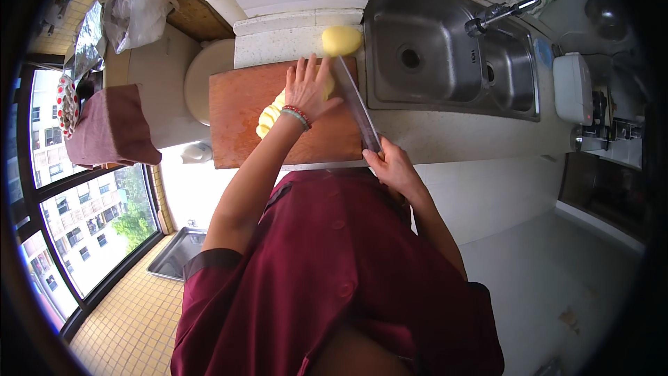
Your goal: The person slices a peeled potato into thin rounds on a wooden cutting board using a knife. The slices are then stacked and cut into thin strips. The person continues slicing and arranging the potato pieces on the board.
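On the counter in front of me lies a wooden cutting board (240, 115). My left hand (308, 89), fingers spread, rests over pale yellow slices (269, 117), which look like peeled potato; part of them is hidden under the palm. My right hand (390, 163) grips the handle of a kitchen knife with a broad blade (357, 102). The blade slants over the board's right side, to the right of my left hand. A whole peeled potato (342, 40) sits on the counter just beyond the board's far edge, near the blade's tip.
Right of the board is a double stainless steel sink (433, 91) with a faucet (493, 14). A white appliance (573, 86) stands beyond it. A round pale lid or board (201, 83) lies at the left, near a brown cloth (112, 125) and a plastic bag (138, 15).
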Demonstrator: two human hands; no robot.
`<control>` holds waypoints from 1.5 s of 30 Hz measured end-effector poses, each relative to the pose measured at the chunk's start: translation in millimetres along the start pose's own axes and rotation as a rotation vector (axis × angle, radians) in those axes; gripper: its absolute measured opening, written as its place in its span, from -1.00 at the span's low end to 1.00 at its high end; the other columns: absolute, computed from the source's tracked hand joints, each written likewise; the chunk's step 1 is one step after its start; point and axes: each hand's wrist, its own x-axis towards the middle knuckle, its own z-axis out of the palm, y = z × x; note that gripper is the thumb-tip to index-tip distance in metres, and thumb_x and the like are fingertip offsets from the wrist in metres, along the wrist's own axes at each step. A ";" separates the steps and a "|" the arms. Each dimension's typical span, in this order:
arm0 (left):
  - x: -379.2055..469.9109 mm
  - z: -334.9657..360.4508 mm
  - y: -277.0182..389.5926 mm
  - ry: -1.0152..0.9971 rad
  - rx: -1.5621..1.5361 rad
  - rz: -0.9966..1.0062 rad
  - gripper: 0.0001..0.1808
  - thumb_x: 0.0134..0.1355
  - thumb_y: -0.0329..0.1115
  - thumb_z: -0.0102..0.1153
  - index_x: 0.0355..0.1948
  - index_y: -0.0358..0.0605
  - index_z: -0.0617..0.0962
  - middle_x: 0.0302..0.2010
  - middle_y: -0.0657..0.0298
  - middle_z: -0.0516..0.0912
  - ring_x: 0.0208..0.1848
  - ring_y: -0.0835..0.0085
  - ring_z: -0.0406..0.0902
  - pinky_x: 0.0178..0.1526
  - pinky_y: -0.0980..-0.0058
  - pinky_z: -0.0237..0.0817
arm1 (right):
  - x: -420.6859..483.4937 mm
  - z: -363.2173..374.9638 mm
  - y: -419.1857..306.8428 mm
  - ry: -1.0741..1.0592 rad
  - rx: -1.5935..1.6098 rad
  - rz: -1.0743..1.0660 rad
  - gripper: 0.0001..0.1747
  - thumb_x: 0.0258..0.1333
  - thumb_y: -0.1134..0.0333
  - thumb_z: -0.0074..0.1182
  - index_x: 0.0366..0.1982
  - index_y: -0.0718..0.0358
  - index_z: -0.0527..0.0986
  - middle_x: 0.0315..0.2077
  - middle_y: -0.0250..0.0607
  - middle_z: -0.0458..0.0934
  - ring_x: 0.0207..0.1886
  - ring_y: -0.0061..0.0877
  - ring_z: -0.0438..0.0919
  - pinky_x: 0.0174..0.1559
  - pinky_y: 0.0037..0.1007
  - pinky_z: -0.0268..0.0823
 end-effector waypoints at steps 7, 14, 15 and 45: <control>-10.1 9.7 -7.1 0.104 0.014 0.163 -0.40 0.09 -0.13 0.29 0.14 -0.10 0.45 0.18 0.11 0.44 0.28 0.11 0.33 0.27 0.15 0.19 | 0.9 4.8 12.5 -0.042 0.043 -0.066 -0.65 0.29 0.24 0.03 -0.03 0.32 0.38 -0.68 -0.37 0.43 -0.67 -0.66 0.41 -0.59 -0.49 0.31; -11.5 2.5 -9.0 0.132 -0.086 0.242 -0.45 0.03 -0.24 0.30 0.07 -0.15 0.49 0.10 0.13 0.48 0.23 0.13 0.36 0.26 0.19 0.22 | -7.0 -0.7 13.8 -0.200 0.485 0.107 -0.65 0.33 0.25 0.00 0.04 0.27 0.31 -0.68 -0.40 0.39 -0.69 -0.69 0.36 -0.62 -0.55 0.29; -11.4 1.8 -8.8 0.128 -0.090 0.245 -0.44 0.02 -0.26 0.29 0.08 -0.16 0.48 0.10 0.14 0.48 0.23 0.14 0.36 0.26 0.20 0.22 | -7.7 -0.8 13.8 -0.203 0.455 0.136 -0.65 0.33 0.25 0.00 0.04 0.25 0.31 -0.68 -0.40 0.38 -0.70 -0.69 0.34 -0.63 -0.55 0.27; -114.3 -28.2 -69.2 -0.012 0.065 -0.081 -0.05 0.05 0.10 0.30 0.40 -0.01 0.22 0.39 0.16 0.25 0.46 0.14 0.09 0.45 0.01 -0.16 | 2.8 -10.8 12.0 -0.253 0.319 0.043 -0.32 0.26 0.26 0.08 0.34 0.27 0.18 -0.65 -0.42 0.40 -0.69 -0.71 0.34 -0.65 -0.53 0.25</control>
